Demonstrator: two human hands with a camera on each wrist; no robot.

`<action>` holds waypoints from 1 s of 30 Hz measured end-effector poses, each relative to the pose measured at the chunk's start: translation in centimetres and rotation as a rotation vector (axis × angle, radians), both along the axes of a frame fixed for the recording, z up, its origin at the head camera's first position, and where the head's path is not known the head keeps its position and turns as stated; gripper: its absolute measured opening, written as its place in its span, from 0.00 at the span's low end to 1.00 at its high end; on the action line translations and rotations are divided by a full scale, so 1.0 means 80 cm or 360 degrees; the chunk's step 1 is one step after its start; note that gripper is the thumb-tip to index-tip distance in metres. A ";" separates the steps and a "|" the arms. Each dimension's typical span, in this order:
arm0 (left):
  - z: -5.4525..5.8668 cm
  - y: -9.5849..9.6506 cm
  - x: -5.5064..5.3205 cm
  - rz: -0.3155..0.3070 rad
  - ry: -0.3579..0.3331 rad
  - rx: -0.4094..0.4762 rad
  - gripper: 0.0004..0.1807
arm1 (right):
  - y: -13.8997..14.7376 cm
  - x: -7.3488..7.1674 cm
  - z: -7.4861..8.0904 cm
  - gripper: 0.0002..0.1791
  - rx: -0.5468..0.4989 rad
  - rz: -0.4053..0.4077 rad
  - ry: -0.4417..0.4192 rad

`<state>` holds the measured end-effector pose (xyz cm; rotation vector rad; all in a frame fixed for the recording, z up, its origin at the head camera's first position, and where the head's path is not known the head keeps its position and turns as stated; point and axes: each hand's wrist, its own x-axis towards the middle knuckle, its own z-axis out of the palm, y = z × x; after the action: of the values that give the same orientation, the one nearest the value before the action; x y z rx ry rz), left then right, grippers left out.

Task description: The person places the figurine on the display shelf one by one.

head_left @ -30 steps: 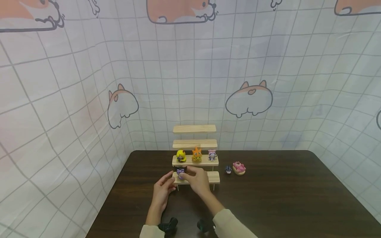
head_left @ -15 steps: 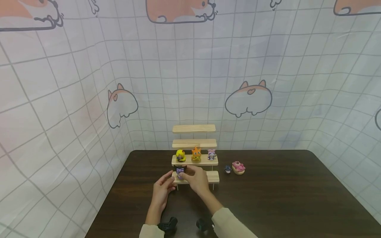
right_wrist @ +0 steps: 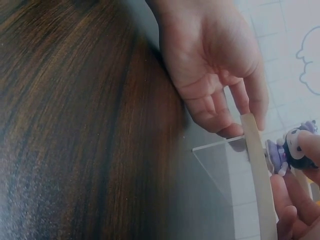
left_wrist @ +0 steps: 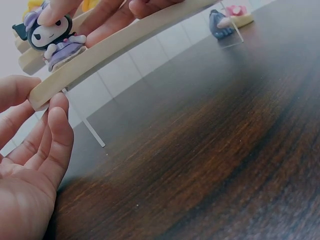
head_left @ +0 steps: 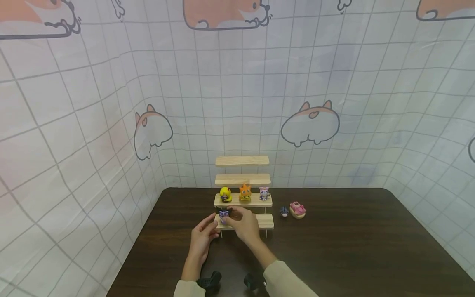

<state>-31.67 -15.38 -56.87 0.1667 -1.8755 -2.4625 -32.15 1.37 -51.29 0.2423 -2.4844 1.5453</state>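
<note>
In the head view a tiered wooden display stand (head_left: 265, 221) stands on the dark table. My right hand (head_left: 246, 226) holds a small figurine in purple and black (head_left: 224, 213) at the left end of the lowest board. The left wrist view shows the figurine's white face (left_wrist: 49, 34) and purple dress, upright over the board, with a thumb against its head. My left hand (head_left: 200, 240) pinches the left end of that lowest board (left_wrist: 57, 87), thumb on one side and fingers beneath. Whether the figurine's base fully touches the wood is hard to tell.
On the board above stand a yellow figurine (head_left: 225, 194), an orange one (head_left: 245, 193) and a pink-and-white one (head_left: 264, 193). Right of the stand, a small dark blue figurine (head_left: 284, 211) and a pink one (head_left: 298, 210) sit on the table. Clear supports (left_wrist: 90, 125) hold up the lowest board.
My right hand and the purple and black figurine have shifted very slightly left along the board. The left hand keeps its place at the board's end.
</note>
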 end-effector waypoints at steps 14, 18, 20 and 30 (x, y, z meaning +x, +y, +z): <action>0.000 0.001 -0.002 0.0001 -0.0015 0.0002 0.25 | 0.001 -0.001 -0.001 0.19 -0.0031 0.0030 0.0014; 0.001 0.000 0.000 -0.0007 -0.0013 -0.0006 0.26 | 0.001 0.000 -0.002 0.19 -0.0049 0.0039 0.0013; 0.002 0.000 0.001 -0.0010 -0.0011 -0.0011 0.26 | 0.002 0.001 -0.001 0.21 -0.0068 0.0051 0.0005; 0.001 0.001 0.000 0.0001 0.0006 -0.0020 0.26 | 0.028 0.012 0.003 0.22 -0.0098 0.0188 -0.0083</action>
<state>-31.63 -15.28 -56.78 0.1618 -1.8888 -2.4480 -31.16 3.61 -51.09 0.3489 -2.4983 1.6921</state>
